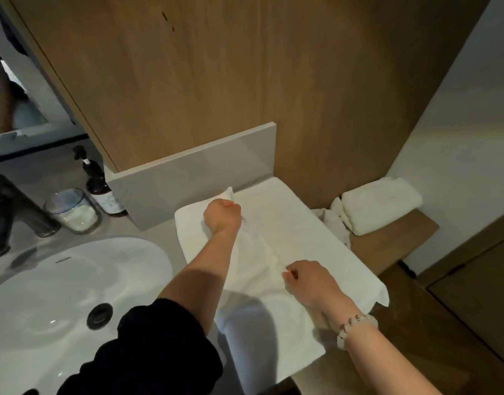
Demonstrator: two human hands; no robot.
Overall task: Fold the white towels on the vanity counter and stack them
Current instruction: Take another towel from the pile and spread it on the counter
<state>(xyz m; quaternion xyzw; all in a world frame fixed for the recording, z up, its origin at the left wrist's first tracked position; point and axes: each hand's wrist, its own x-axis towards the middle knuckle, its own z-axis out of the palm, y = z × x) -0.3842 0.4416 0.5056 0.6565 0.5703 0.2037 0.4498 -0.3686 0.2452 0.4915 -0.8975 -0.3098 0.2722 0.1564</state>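
White towel (316, 238) lies flat on the counter (162, 238) right of the sink (74, 280), long axis running away from the person, left hand (222, 213) clenching its far edge, right hand (305, 277) pinching its near fold.

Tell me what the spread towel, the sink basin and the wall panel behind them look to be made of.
The towel looks like soft white cloth, likely cotton terry: it creases and bunches. The sink basin seems glazed ceramic: glossy white with reflections. The wall panel is matt wood or wood-look laminate: vertical grain shows.
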